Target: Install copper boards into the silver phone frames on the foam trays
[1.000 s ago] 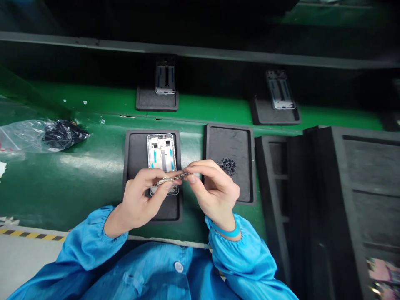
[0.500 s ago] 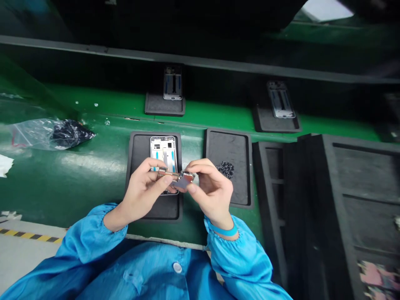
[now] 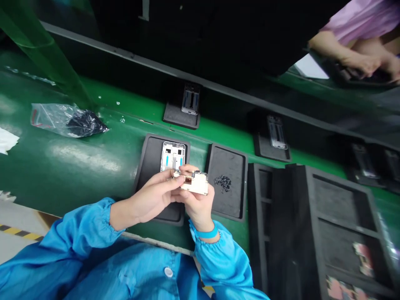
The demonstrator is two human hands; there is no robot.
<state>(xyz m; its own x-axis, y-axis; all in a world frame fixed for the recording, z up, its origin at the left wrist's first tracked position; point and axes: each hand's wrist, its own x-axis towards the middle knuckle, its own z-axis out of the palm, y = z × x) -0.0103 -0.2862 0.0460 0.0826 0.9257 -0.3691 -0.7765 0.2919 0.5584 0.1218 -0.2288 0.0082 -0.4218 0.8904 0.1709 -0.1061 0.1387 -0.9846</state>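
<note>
Between my two hands is a phone circuit board [image 3: 198, 183], its pale gold face turned up towards me. My left hand [image 3: 159, 193] pinches its left end, thumb on top. My right hand [image 3: 200, 204] is closed around the board from below and behind, its fingers partly hidden. Just beyond them a silver phone frame [image 3: 173, 155] with blue strips lies in a black foam tray [image 3: 150, 162]; the hands cover its lower part. To the right, a second black tray [image 3: 229, 160] holds a heap of small black parts [image 3: 223, 183].
A clear bag with black contents [image 3: 84, 123] lies on the green bench at left. Further phone frames [image 3: 191, 99] rest on trays along the back. Stacked black compartment trays [image 3: 336, 204] at right hold pinkish boards [image 3: 364, 258]. A person's hands [image 3: 368, 64] work at upper right.
The board has been turned so its pale gold face shows, and my right hand has moved beneath it. My view has shifted right, bringing another person's arms into sight.
</note>
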